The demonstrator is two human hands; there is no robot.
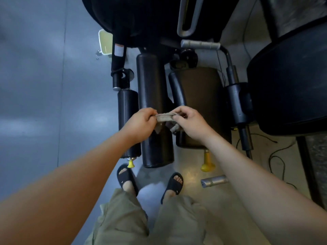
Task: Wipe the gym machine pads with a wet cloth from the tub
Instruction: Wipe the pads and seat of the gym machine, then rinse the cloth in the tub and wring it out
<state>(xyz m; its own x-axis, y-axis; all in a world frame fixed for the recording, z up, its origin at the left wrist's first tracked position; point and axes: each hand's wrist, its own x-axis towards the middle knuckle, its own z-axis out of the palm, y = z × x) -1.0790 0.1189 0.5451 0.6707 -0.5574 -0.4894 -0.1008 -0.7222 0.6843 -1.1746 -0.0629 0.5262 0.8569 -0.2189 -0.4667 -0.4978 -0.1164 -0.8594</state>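
I keep the cloth (165, 117) stretched between my left hand (141, 123) and right hand (190, 125), each pinching one end. It hangs over the long roller pad (153, 89), toward its near end. I judge I am folding it to get a flat wiping face.

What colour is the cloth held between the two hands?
Greyish beige; the cloth shows best in the head view.

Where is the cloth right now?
In the head view the cloth is mid-frame, pinched between the left hand and the right hand, over the long black roller pad.
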